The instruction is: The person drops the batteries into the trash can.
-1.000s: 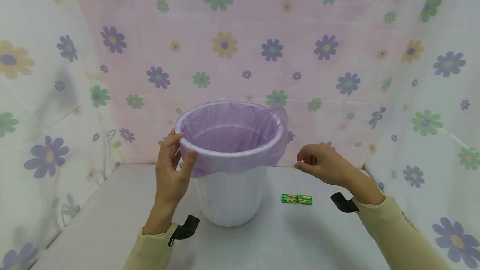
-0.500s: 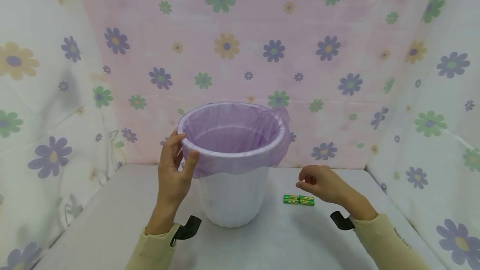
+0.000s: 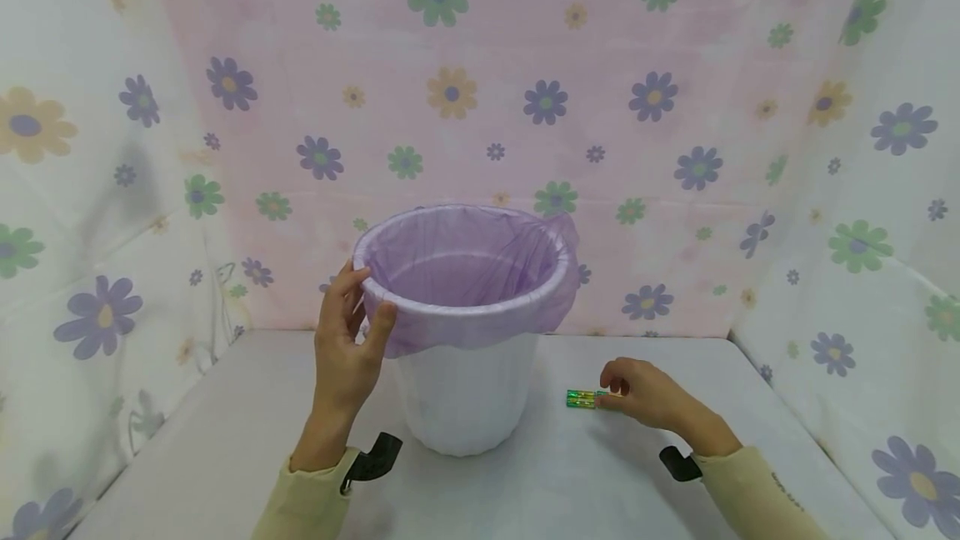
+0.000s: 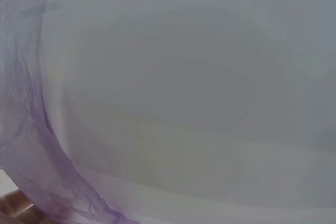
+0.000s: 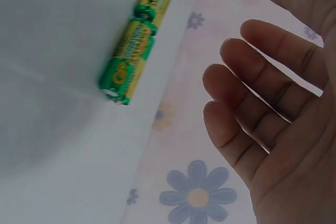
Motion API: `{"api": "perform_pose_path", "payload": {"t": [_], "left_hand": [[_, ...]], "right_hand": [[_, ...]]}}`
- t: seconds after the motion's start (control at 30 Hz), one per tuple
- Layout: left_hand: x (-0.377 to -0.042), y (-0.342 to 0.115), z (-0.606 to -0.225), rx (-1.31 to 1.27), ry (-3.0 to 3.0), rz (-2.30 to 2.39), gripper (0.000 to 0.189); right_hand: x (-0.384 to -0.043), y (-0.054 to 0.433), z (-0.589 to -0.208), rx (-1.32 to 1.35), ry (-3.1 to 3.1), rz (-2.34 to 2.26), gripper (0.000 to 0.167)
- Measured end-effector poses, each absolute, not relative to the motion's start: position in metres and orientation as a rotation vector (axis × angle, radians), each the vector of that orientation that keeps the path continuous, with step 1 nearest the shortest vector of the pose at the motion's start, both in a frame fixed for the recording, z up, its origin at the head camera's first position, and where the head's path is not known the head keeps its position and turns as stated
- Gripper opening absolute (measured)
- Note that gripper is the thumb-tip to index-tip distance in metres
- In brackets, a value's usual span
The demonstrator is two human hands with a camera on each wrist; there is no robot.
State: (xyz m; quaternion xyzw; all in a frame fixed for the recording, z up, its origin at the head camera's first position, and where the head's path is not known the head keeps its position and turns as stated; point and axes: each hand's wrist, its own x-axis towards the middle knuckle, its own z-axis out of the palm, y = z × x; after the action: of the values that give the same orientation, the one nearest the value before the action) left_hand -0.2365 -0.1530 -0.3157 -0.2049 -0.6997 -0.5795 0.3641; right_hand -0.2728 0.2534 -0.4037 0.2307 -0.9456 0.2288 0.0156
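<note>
A white trash can (image 3: 465, 398) stands mid-table, lined with a purple trash bag (image 3: 480, 327) folded over its rim. My left hand (image 3: 347, 357) grips the can's left side at the rim, thumb in front and fingers further back. In the left wrist view the can's wall (image 4: 184, 77) fills most of the picture, and a few fingers (image 4: 21, 208) show at the lower left corner. Several green and yellow batteries (image 3: 581, 399) lie right of the can, end to end and side by side. Over their right end hovers my right hand (image 3: 645, 394), fingers loosely bent and holding nothing, partly hiding them.
The white table (image 3: 525, 498) ends at a pink flowered cloth (image 3: 495, 115) behind the can. Similar pale flowered cloths hang at the left and right sides. A black wrist camera (image 3: 377, 457) sits on each sleeve.
My right hand has come down from beside the can's rim to the batteries. The left hand stays at the can, and the can and batteries lie where they were.
</note>
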Motion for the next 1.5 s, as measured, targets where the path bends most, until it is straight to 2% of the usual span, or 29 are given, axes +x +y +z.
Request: {"api": "perform_pose_path", "payload": {"t": [0.23,0.6,1.13,1.5], "left_hand": [[-0.236,-0.153,-0.316,-0.521,-1.813,-1.487,0.049],[-0.236,-0.154,-0.316,-0.511,-1.821,-1.485,0.049],[-0.237,-0.154,-0.316,-0.509,-1.828,-1.488,0.049],[-0.237,-0.154,-0.316,-0.509,-1.829,-1.484,0.051]], "right_hand": [[-0.276,0.255,-0.418,0.656,-2.996,0.665,0.034],[-0.280,0.258,-0.433,0.634,-3.060,0.552,0.035],[-0.278,0.256,-0.437,0.557,-3.116,0.512,0.026],[-0.272,0.261,-0.437,0.715,-3.168,0.872,0.012]]}}
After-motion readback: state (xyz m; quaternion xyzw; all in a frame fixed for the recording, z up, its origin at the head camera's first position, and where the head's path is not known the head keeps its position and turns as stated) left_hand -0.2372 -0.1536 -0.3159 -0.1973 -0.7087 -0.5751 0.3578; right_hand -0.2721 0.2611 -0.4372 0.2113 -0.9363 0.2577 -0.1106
